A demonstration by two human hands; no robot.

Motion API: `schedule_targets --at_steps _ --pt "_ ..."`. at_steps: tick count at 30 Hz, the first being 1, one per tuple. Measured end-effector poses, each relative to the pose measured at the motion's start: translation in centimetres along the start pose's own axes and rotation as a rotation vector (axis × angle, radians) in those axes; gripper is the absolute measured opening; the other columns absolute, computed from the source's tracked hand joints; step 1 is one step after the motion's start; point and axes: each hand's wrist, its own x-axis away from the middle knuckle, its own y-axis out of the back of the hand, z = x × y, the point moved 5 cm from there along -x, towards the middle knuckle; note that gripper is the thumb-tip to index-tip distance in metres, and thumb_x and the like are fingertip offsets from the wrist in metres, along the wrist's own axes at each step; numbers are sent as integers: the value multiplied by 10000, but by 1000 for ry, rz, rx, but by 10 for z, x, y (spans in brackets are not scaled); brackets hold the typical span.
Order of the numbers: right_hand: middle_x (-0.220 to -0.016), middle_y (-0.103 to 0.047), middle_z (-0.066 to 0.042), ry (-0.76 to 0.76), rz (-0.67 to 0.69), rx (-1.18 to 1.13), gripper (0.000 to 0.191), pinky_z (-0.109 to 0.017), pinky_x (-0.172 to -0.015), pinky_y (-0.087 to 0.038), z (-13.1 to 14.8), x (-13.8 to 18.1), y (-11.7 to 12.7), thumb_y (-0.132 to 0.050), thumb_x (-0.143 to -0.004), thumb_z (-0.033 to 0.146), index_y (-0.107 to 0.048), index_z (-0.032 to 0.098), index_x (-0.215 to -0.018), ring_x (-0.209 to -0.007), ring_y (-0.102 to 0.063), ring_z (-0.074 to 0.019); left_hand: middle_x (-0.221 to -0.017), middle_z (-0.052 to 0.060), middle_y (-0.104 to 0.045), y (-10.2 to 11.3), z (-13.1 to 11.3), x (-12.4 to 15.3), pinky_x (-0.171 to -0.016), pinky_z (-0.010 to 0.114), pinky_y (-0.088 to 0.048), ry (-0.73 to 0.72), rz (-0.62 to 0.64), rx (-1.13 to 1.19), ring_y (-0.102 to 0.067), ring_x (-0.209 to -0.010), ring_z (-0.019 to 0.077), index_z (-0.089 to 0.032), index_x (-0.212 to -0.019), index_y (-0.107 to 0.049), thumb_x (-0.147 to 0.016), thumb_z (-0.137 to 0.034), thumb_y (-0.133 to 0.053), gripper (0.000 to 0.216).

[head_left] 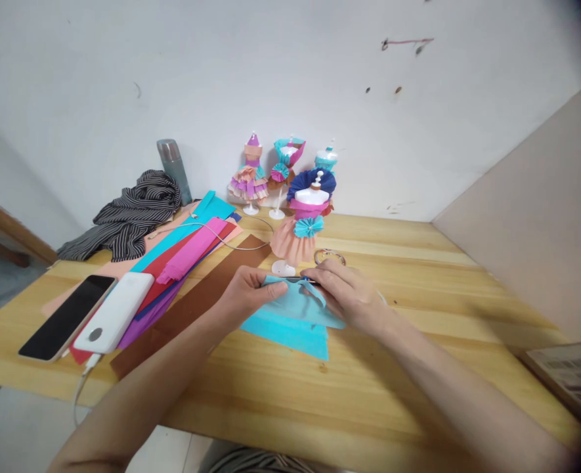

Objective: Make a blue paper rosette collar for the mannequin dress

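Observation:
My left hand pinches the upper left edge of a light-blue sheet of crepe paper, thumb on top. Closed at the sheet's upper right is my right hand, around a thin dark tool with a small blue spot; the fingers hide most of it, so I cannot make out its kind. Between the hands a narrow strip of the paper curls away from the sheet. Under it lies a brighter blue piece of crepe paper on the wooden table.
Just beyond my hands stands a mini dress form in pink and peach paper, with several more behind. Left are a brown paper strip, coloured paper sheets, a power bank, a phone, striped cloth and a flask.

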Motion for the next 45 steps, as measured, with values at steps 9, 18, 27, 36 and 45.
schedule_targets --at_steps 9,18,27,36,45 --pt "-796 -606 -96 5 34 -12 229 -253 -570 -471 -5 6 -3 -434 -977 255 -551 118 -1117 -683 -586 -173 -512 -29 -527 -1 0 -1 -473 200 -314 7 11 12 -410 -457 64 -116 -660 -730 -677 -426 -754 311" --pt "-810 -615 -97 8 33 -8 233 -257 -597 -488 0 -4 -2 -411 -986 270 -536 127 -1121 -708 -596 -174 -515 -34 -509 -4 0 -2 -475 193 -301 -39 27 -5 -385 -464 55 -121 -722 -762 -687 -414 -746 296" --pt "-789 -608 -90 30 33 -23 226 -258 -580 -478 1 -6 -3 -401 -988 255 -543 137 -1118 -683 -583 -177 -571 -16 -557 -7 -7 -1 -490 193 -331 -38 45 0 -423 -514 71 -125 -686 -750 -678 -431 -741 306" --pt "-811 -607 -93 13 52 -21 239 -256 -597 -489 -2 -3 -5 -413 -982 254 -544 139 -1144 -713 -599 -176 -517 -29 -456 -4 -4 0 -457 192 -276 -27 9 -87 -360 -492 66 -107 -632 -708 -693 -437 -709 336" --pt "-815 -611 -102 20 55 -47 236 -267 -613 -491 1 -8 -6 -405 -987 270 -540 128 -1118 -713 -587 -182 -543 -24 -474 -6 -6 1 -446 194 -274 -36 -6 -102 -379 -507 76 -110 -625 -705 -673 -448 -711 341"
